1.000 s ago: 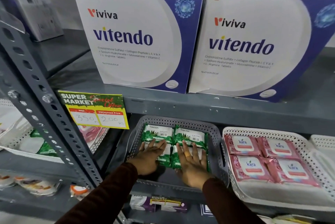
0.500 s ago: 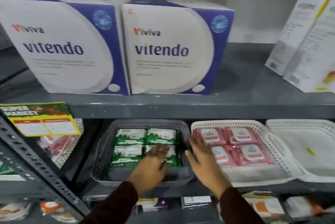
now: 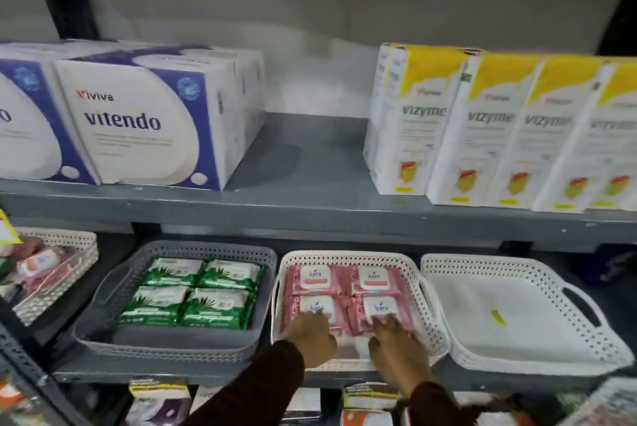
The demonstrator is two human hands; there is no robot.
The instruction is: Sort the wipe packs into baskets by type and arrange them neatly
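Hands work inside the white perforated plastic basket (image 3: 427,305) in the middle of the grey metal shelf (image 3: 310,218). The left hand (image 3: 310,339) lies flat, fingers loosely together, on the near-left pink wipe pack (image 3: 317,308); the right hand (image 3: 396,353) lies with fingers slightly spread on the near-right pink wipe pack (image 3: 382,308). Neither hand pinches anything; both press down on the packs' near edges. Four pink wipe packs lie in this basket in a two-by-two block against its far wall, with bare floor along its near wall.

Just beside it on the left, the grey perforated plastic basket (image 3: 179,343) holds four green wipe packs (image 3: 193,291), also two by two toward its far wall. On the right stands a second white perforated basket (image 3: 586,312) with only a small yellow scrap (image 3: 498,317) on its floor. At the shelf's left edge another pale basket (image 3: 58,274) holds mixed packs, blurred. On the board above stand blue-and-white cardboard boxes (image 3: 144,122) and yellow-topped white cartons (image 3: 420,118).
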